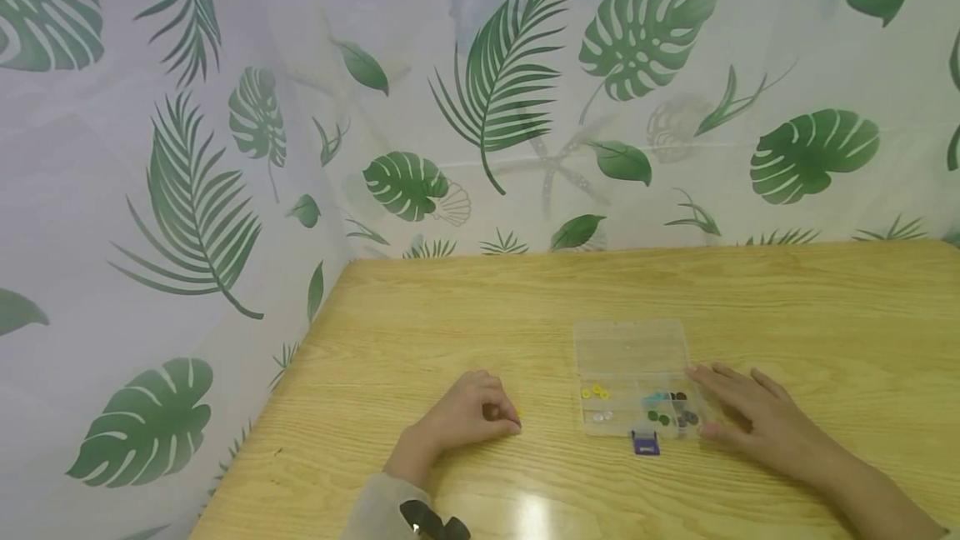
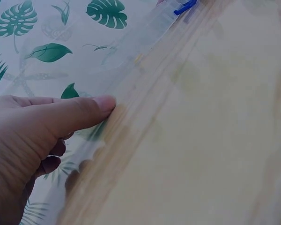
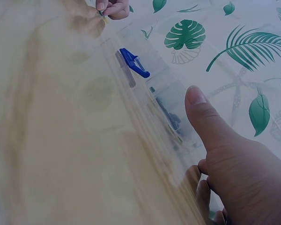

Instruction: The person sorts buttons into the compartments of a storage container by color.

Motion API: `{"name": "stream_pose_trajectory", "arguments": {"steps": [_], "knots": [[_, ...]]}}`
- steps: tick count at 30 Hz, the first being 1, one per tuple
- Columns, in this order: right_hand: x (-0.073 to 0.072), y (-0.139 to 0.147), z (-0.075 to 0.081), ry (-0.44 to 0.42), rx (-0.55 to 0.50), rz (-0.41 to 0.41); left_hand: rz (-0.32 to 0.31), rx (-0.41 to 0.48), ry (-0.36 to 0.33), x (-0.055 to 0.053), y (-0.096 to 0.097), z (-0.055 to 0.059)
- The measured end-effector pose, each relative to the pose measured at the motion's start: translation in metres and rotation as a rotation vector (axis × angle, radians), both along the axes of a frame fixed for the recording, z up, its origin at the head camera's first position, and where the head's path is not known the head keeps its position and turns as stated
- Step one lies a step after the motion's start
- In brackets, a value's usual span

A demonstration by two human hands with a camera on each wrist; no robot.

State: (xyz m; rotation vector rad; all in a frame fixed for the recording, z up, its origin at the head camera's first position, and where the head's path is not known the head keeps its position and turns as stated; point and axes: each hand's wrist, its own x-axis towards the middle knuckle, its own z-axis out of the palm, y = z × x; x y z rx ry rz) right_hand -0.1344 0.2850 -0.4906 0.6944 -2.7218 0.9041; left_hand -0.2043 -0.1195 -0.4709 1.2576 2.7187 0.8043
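Observation:
A clear plastic compartment box (image 1: 630, 382) lies on the table with its lid tipped back. Small yellow discs (image 1: 597, 391), clear discs (image 1: 602, 417), blue pieces (image 1: 656, 397), green discs (image 1: 658, 417) and dark discs (image 1: 687, 418) sit in its compartments. My left hand (image 1: 472, 412), left of the box, pinches a small yellow piece (image 1: 519, 412) at its fingertips, mostly hidden by the fingers. My right hand (image 1: 765, 419) rests at the box's right side, fingers and thumb spread along the edge.
A purple-blue latch (image 1: 645, 442) sticks out at the box's front edge. The wood-grain table (image 1: 450, 307) stretches around it, bordered at the back and left by a leaf-print cloth (image 1: 525, 123). A dark device (image 1: 431, 521) is strapped at my left sleeve.

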Motion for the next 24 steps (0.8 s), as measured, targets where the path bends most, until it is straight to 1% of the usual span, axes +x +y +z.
{"name": "stream_pose_trajectory", "arguments": {"steps": [7, 12, 19, 24], "knots": [[-0.0008, -0.0018, 0.0006, 0.032, 0.011, 0.007, -0.011, 0.015, 0.028, 0.0003, -0.0007, -0.0004], [-0.0004, -0.0016, 0.0005, 0.012, 0.009, 0.001, -0.019, 0.038, 0.044, -0.0002, -0.0011, -0.0004], [0.0008, -0.0003, -0.0005, -0.012, -0.002, 0.005, -0.026, 0.05, 0.11, -0.002, 0.0016, 0.0017], [0.0005, -0.0005, 0.0001, -0.002, 0.008, -0.002, -0.016, 0.065, 0.11, -0.0028, 0.0044, 0.0058]]}}
